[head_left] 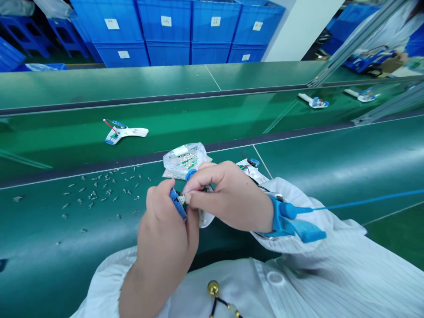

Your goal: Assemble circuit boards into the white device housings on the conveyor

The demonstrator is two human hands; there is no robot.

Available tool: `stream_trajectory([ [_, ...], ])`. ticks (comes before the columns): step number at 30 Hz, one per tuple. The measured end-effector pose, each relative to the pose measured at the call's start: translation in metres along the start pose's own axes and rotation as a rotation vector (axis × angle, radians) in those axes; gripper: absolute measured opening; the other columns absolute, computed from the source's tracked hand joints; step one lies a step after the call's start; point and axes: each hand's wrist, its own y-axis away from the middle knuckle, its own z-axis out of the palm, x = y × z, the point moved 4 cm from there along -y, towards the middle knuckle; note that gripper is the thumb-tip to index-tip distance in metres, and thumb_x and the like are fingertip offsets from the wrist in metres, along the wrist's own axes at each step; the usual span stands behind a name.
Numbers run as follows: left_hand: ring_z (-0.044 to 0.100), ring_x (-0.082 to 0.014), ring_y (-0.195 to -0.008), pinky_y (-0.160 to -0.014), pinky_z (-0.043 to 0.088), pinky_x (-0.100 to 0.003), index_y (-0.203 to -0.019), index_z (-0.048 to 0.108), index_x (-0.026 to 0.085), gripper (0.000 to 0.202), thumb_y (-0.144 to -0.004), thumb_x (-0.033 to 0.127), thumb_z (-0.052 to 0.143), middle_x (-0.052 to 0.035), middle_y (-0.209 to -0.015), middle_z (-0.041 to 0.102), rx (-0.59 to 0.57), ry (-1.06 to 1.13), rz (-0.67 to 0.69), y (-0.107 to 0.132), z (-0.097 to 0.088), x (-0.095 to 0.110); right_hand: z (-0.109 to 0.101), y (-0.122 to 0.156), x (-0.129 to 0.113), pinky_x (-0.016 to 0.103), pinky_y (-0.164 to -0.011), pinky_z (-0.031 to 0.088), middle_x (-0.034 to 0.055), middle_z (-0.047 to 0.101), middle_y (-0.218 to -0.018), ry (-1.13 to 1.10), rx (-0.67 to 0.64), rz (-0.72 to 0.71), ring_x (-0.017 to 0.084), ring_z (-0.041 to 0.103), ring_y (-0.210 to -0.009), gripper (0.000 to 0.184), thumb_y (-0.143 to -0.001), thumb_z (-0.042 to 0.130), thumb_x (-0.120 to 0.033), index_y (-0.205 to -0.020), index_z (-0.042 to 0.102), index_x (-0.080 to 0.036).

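My left hand (165, 225) is closed around a small blue circuit board (178, 204), gripping it by its edges with the thumb on top. A small white connector (182, 199) shows on the board. The thumb and fingers of my right hand (221, 190) pinch at that connector, hiding part of it. Beneath the right hand, a white plastic housing (206, 219) with a blue end (191, 174) is mostly covered. A clear plastic bag (185, 160) holding many small metal parts lies just beyond my hands.
Many loose metal pieces (109, 192) are scattered on the green bench at left. Another white housing with wires (253, 170) lies behind my right wrist. The sunken green belt carries a white housing (132, 132) and two others at right. A blue cord (364, 201) runs from my wrist strap.
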Motion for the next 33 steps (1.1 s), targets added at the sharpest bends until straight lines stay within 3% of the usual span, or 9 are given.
stream_trajectory([
  [6, 0.052, -0.0171, -0.051, -0.038, 0.036, -0.023, -0.11, 0.042, 0.009, 0.029, -0.083, 0.021, 0.044, -0.0076, -0.079, 0.051, 0.032, -0.18, -0.014, 0.001, 0.004, 0.004, 0.008, 0.012, -0.002, 0.025, -0.071, 0.042, -0.0025, 0.063, -0.058, 0.184, 0.209, -0.142, 0.011, 0.054, -0.066, 0.021, -0.078, 0.056, -0.007, -0.064, 0.07, -0.016],
  [10, 0.05, -0.0161, -0.047, -0.037, 0.033, -0.023, -0.107, 0.043, 0.009, 0.028, -0.08, 0.017, 0.045, -0.0065, -0.077, 0.051, 0.061, -0.251, 0.014, 0.003, 0.008, 0.003, 0.013, 0.02, -0.002, 0.028, -0.072, 0.041, 0.0001, 0.067, -0.066, 0.259, 0.261, -0.162, 0.013, 0.055, -0.069, 0.021, -0.079, 0.053, -0.007, -0.075, 0.072, -0.015],
  [17, 0.05, -0.016, -0.044, -0.036, 0.032, -0.023, -0.102, 0.046, 0.007, 0.022, -0.082, 0.014, 0.041, -0.0072, -0.072, 0.054, 0.116, -0.373, 0.046, 0.005, 0.005, 0.006, 0.018, 0.024, -0.004, 0.027, -0.071, 0.041, 0.0, 0.064, -0.065, 0.221, 0.227, -0.115, 0.012, 0.053, -0.069, 0.022, -0.078, 0.051, -0.006, -0.073, 0.07, -0.014],
  [26, 0.051, -0.0179, -0.044, -0.036, 0.029, -0.024, -0.105, 0.042, 0.008, 0.024, -0.082, 0.013, 0.039, -0.0079, -0.072, 0.054, 0.103, -0.329, 0.026, 0.009, 0.001, 0.006, 0.021, 0.023, -0.006, 0.026, -0.069, 0.037, -0.0022, 0.051, -0.057, 0.211, 0.13, -0.075, 0.012, 0.047, -0.067, 0.024, -0.076, 0.049, -0.003, -0.058, 0.057, -0.016],
  [29, 0.052, -0.0181, -0.046, -0.037, 0.032, -0.025, -0.109, 0.04, 0.011, 0.03, -0.08, 0.015, 0.041, -0.0059, -0.075, 0.053, 0.033, -0.28, -0.014, 0.01, 0.003, 0.001, 0.021, 0.024, -0.002, 0.026, -0.069, 0.039, -0.0024, 0.057, -0.059, 0.187, 0.117, -0.045, 0.012, 0.049, -0.069, 0.021, -0.077, 0.05, -0.005, -0.065, 0.063, -0.016],
  [33, 0.057, -0.0181, -0.058, -0.045, 0.042, -0.026, -0.121, 0.036, 0.015, 0.042, -0.081, 0.02, 0.045, -0.0058, -0.087, 0.053, -0.177, -0.047, -0.032, 0.012, 0.013, -0.007, 0.016, 0.02, 0.014, 0.023, -0.067, 0.043, -0.002, 0.065, -0.065, 0.094, 0.054, 0.082, 0.011, 0.056, -0.07, 0.02, -0.074, 0.054, -0.006, -0.072, 0.07, -0.017],
])
